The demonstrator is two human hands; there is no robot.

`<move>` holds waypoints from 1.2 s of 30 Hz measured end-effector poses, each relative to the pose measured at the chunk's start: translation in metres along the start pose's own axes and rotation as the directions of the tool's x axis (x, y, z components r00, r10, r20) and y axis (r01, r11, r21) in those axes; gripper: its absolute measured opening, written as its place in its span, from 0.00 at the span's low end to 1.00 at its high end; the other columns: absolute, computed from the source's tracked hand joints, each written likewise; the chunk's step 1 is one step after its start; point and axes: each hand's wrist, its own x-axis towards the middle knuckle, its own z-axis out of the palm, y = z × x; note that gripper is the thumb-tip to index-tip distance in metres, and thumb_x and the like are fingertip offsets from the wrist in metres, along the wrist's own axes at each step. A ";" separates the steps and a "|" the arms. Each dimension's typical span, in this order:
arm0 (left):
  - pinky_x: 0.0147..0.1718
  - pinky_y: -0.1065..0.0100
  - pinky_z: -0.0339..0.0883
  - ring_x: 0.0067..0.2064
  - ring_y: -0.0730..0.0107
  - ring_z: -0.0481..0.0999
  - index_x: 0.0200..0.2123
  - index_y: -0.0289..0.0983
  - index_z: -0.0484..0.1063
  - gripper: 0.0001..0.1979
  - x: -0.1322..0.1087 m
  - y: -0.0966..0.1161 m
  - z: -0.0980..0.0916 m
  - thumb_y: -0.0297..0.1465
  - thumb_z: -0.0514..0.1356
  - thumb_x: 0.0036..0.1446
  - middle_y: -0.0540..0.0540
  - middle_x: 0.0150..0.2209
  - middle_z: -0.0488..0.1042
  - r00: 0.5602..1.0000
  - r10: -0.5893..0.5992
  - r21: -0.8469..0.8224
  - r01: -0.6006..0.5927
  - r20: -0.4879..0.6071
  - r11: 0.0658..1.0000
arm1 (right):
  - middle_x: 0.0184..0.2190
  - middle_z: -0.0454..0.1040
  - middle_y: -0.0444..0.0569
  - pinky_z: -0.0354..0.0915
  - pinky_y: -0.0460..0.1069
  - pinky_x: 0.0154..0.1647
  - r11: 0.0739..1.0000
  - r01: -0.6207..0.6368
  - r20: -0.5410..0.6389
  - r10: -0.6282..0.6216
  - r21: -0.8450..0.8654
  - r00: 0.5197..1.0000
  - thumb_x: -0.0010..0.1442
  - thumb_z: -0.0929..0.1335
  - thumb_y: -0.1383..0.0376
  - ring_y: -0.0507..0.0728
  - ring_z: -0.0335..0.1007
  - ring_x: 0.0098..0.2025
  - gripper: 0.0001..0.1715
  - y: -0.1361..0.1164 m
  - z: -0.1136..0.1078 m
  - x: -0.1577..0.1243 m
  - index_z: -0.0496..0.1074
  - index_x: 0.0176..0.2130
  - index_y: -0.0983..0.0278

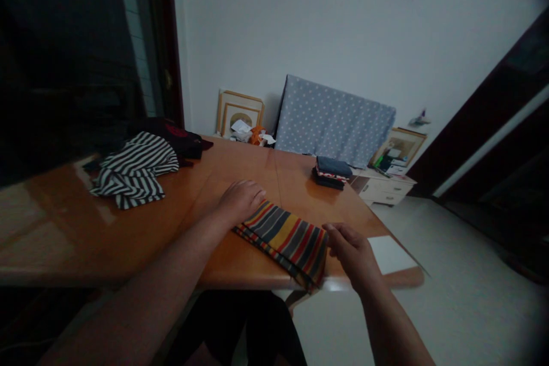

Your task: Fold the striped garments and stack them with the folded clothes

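A folded cloth garment (285,234) with yellow, red, grey and black stripes lies near the front edge of the wooden table, its lower right corner reaching over the edge. My left hand (242,201) rests on its upper left end, the fingertips curled at the fabric and partly hidden. At the upper right corner, my right hand (349,246) pinches the fabric between thumb and fingers. The exact garment type cannot be made out.
On the left of the table (206,183) lie a crumpled black-and-white striped garment (137,168) and dark clothes (171,137). A folded stack of clothes (331,171) sits at the back right. A white sheet (392,254) lies by the right edge.
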 end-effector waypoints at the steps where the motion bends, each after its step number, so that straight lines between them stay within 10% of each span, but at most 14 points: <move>1: 0.47 0.58 0.64 0.43 0.60 0.74 0.39 0.39 0.76 0.21 0.004 0.004 0.007 0.39 0.46 0.70 0.42 0.40 0.77 0.999 0.028 -0.021 -0.028 0.028 0.999 | 0.29 0.75 0.48 0.66 0.48 0.32 0.997 0.070 -0.029 -0.071 -0.042 0.997 0.63 0.64 0.45 0.56 0.71 0.32 0.27 -0.003 0.007 0.008 0.77 0.40 0.64; 5: 0.63 0.50 0.51 0.61 0.57 0.68 0.52 0.42 0.74 0.22 0.007 0.013 0.036 0.40 0.44 0.71 0.42 0.56 0.75 0.982 0.119 -0.077 -0.109 0.149 0.991 | 0.49 0.78 0.57 0.65 0.54 0.55 0.902 0.283 0.048 -0.283 -0.325 0.958 0.68 0.58 0.50 0.61 0.73 0.53 0.29 -0.005 0.050 0.027 0.76 0.51 0.65; 14: 0.67 0.41 0.27 0.73 0.50 0.42 0.70 0.47 0.55 0.35 -0.027 0.006 0.058 0.56 0.40 0.66 0.44 0.72 0.51 0.932 0.027 -0.040 -0.013 0.362 0.999 | 0.72 0.48 0.60 0.35 0.67 0.71 0.538 0.313 0.267 -0.165 -0.782 0.949 0.68 0.56 0.44 0.69 0.36 0.74 0.46 0.027 0.099 0.001 0.51 0.71 0.69; 36: 0.63 0.33 0.16 0.73 0.40 0.38 0.70 0.52 0.52 0.45 -0.026 0.005 0.059 0.66 0.45 0.56 0.44 0.73 0.50 0.918 -0.059 -0.039 0.081 0.392 0.996 | 0.72 0.48 0.58 0.37 0.66 0.71 0.528 0.310 0.289 -0.125 -0.790 0.949 0.67 0.55 0.41 0.69 0.39 0.74 0.48 0.038 0.092 0.003 0.49 0.72 0.67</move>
